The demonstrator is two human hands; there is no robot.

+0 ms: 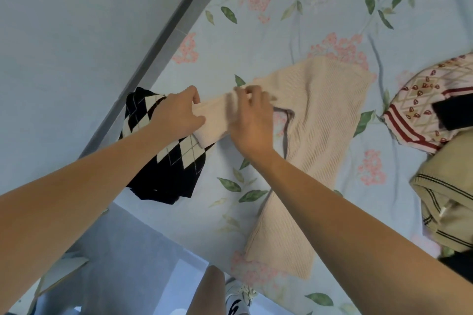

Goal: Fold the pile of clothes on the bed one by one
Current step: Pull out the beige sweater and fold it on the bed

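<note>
A pale pink ribbed sweater lies spread on the floral bed sheet. One sleeve stretches left over a black and white argyle garment that lies folded by the bed's edge. My left hand grips the end of that sleeve. My right hand pinches the same sleeve further along, near the sweater's body. The other sleeve runs toward the near edge of the bed. A pile of unfolded clothes sits at the right: a patterned cream and red knit and a tan garment with dark stitching.
A grey bed frame rail runs diagonally along the pale wall at the left. Below the bed's near edge I see my leg and a white shoe on the floor. A dark cloth lies in the pile.
</note>
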